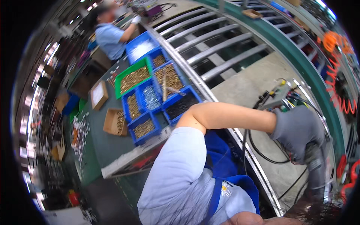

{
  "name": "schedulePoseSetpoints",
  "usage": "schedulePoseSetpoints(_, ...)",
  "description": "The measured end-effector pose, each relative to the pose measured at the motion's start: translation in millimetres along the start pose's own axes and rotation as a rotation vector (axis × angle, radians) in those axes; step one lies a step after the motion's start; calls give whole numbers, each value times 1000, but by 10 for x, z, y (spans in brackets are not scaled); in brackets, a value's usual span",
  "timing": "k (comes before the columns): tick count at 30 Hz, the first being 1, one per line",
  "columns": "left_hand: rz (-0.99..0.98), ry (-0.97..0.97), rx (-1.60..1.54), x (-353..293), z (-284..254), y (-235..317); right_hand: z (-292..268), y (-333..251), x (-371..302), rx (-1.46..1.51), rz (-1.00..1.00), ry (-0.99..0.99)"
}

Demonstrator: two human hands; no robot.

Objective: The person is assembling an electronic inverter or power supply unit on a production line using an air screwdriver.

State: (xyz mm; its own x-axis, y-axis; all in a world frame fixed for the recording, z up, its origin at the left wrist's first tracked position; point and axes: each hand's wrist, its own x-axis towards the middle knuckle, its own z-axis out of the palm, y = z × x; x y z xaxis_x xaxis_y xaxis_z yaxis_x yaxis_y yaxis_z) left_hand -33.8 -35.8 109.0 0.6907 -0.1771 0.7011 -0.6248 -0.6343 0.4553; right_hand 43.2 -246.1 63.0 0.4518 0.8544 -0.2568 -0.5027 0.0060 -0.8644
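1. Wired assembly [276, 98]: one, on a pale grey board [240, 88] to the person's right, beyond the metal rollers [219, 48]. Grey body; black connectors, yellow and green parts, thin leads bunched on top; bright metal bars along the far side. Lower part hidden by the glove.
2. Black cable [258, 153]: looped across the board near the assembly.
3. Left hand [300, 129]: grey-gloved, reached across the body, fingers bent downward just beside the assembly, next to a dark, blurred shape. Whether it gripped anything could not be told.
4. Right hand: could not be made out in the dark lower-right area; state not determinable.
5. Blue bins [148, 139]: grouped on the green table [96, 129], holding brassy, silvery and black small parts.
6. Green bin [118, 88]: among them, filled with brassy pieces.
7. Cardboard box [109, 122]: open, beside the blue bins, small parts inside.
8. Co-worker [108, 39]: light-blue shirt, white glove, at the table's far end.
9. Air hose [330, 78]: coiled, orange-red, far right.
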Motion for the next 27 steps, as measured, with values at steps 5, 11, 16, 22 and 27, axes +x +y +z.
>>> schedulePoseSetpoints(5, -245, -315, 427, -989, -124, 129, 309, 479, 43, 453, 454, -174)
schedulePoseSetpoints(11, -954, 233, 777, -2449, -1504, 409, 562, 704, 88, 27, 312, -237)
schedulePoseSetpoints(16, -1459, 519, 855, -3628, -2467, 858, 636, 767, 132, 16, 297, -181)
schedulePoseSetpoints(22, -1645, 621, 686, -4034, -2419, 1202, 642, 802, 148, -3, 277, -150)
schedulePoseSetpoints(27, -1500, 682, 84, -3529, -1858, 1037, 633, 781, 113, 6, 266, -116)
